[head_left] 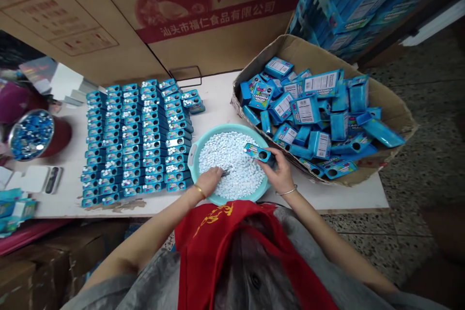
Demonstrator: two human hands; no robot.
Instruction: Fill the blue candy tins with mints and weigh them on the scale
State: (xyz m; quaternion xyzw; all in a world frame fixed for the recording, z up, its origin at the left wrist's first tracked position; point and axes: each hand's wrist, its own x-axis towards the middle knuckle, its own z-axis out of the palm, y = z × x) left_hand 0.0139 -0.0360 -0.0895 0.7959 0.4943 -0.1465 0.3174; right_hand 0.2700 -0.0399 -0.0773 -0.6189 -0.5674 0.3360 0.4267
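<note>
A turquoise basin (193, 167) full of small white candies (236, 155) stands in front of me. At its left side my left hand (209, 182) is closed on a small dark tool, perhaps a scoop (225, 172), whose tip reaches the candies; its shape is mostly hidden. Over the basin's right side, my right hand (279, 172) grips a small blue candy box (257, 152) between thumb and fingers. The box lies tilted, its end with a dark round hole turned up towards me.
Rows of upright blue boxes (132, 140), several topped with white candies, stand left of the basin. On the right, a cardboard carton (395, 106) holds a heap of blue boxes. A pot of shiny blue pieces (32, 134) is far left. Large cartons (218, 53) line the back.
</note>
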